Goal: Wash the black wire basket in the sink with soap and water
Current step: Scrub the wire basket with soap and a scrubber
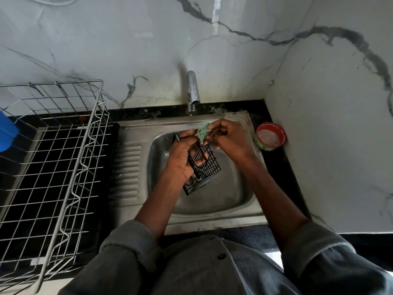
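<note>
A small black wire basket hangs tilted over the steel sink. My left hand grips it from the left, fingers curled round its rim and into its opening. My right hand pinches a crumpled green scrub pad against the basket's upper end. The tap stands behind the sink, and no water is seen running from it.
A round red-rimmed tub of dish soap sits on the black counter right of the sink. A large steel wire dish rack stands on the left, with something blue at its far left edge. Marble walls close off the back and right.
</note>
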Demonstrator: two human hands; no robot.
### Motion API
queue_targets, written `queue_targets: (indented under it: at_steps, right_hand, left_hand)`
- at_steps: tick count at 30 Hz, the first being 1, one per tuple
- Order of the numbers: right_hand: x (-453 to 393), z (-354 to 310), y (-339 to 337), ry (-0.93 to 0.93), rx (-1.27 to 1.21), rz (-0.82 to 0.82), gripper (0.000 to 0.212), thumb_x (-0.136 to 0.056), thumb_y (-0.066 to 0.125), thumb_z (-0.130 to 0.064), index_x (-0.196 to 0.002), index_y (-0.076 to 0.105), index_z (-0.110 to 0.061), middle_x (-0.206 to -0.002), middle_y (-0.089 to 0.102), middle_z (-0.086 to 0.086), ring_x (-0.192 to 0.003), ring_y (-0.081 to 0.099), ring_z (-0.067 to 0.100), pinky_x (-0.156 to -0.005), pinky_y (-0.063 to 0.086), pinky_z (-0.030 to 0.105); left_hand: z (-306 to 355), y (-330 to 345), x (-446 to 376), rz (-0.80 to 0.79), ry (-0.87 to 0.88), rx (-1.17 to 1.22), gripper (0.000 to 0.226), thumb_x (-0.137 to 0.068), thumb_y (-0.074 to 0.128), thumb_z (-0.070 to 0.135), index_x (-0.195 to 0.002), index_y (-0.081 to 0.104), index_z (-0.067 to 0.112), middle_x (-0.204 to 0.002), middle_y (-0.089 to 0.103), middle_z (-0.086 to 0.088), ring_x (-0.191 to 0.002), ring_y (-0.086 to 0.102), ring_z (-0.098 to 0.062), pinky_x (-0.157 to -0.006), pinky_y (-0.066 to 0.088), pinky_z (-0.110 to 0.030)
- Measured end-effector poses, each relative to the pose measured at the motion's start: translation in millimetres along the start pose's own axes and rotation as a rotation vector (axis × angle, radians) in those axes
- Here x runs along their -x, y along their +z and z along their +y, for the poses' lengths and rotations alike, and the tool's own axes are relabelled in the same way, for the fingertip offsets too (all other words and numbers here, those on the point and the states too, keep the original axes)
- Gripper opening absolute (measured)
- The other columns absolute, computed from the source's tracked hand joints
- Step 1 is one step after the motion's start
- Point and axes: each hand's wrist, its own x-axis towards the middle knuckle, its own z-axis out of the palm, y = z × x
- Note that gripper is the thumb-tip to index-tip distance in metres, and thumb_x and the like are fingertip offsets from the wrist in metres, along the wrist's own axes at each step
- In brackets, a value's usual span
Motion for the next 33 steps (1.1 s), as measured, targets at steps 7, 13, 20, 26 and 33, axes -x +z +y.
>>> queue_targets:
  at_steps: [7,13,20,26,33]
  right_hand:
    - [-2.2,1.6,6.9,0.133,-0.024,0.046,0.017,-0.081,0.082,-0.036,-0.084,0.073,-0.022,-0.081,0.077,0.001,-0.078,0.075,0.018,-0.068,0.061,0.033]
    - [2.4,4.5,7.5,0.231,-0.262,0.263,0.014,-0.084,0.077,-0.003,-0.098,0.077,-0.006,-0.093,0.078,0.011,-0.086,0.075,0.021,-0.079,0.063,0.035]
    - [5.0,-8.7,17.0,-0.19,0.317,0.389,0.036,-0.084,0.072,0.001,-0.112,0.076,-0.021,-0.105,0.078,-0.003,-0.087,0.071,0.003,-0.079,0.06,0.025]
    - [10.5,-5.2,21.6,-0.247,0.631,0.189,0.024,-0.083,0.071,-0.007,-0.104,0.078,-0.016,-0.103,0.074,0.009,-0.091,0.069,0.026,-0.076,0.05,0.028]
    - [-3.8,-13.0,21.4,-0.205,0.659,0.246,0.019,-0.083,0.065,-0.006,-0.097,0.078,-0.012,-0.099,0.072,0.01,-0.089,0.069,0.027,-0.078,0.053,0.031]
  left_hand:
    - [-6.0,3.7,2.7,0.004,0.11,-0.121,0.026,-0.085,0.078,0.006,-0.101,0.067,0.023,-0.102,0.074,-0.007,-0.091,0.07,-0.022,-0.072,0.057,-0.042]
    - [0.5,9.9,8.1,-0.012,0.087,-0.132,0.013,-0.092,0.073,0.018,-0.102,0.068,0.025,-0.101,0.072,-0.002,-0.097,0.067,-0.022,-0.07,0.056,-0.04]
    - [0.8,10.4,16.4,0.016,0.01,-0.052,0.076,-0.093,0.041,0.081,-0.118,0.072,0.017,-0.111,0.075,-0.009,-0.102,0.07,-0.029,-0.074,0.061,-0.046]
    - [8.0,19.8,22.6,-0.057,0.047,-0.086,0.089,-0.097,0.025,0.08,-0.119,0.071,0.008,-0.1,0.075,-0.011,-0.088,0.071,-0.025,-0.069,0.057,-0.033]
    - [1.0,12.0,16.9,-0.112,0.045,0.006,0.093,-0.092,0.029,0.086,-0.125,0.068,0.008,-0.098,0.071,-0.009,-0.084,0.066,-0.024,-0.064,0.051,-0.031]
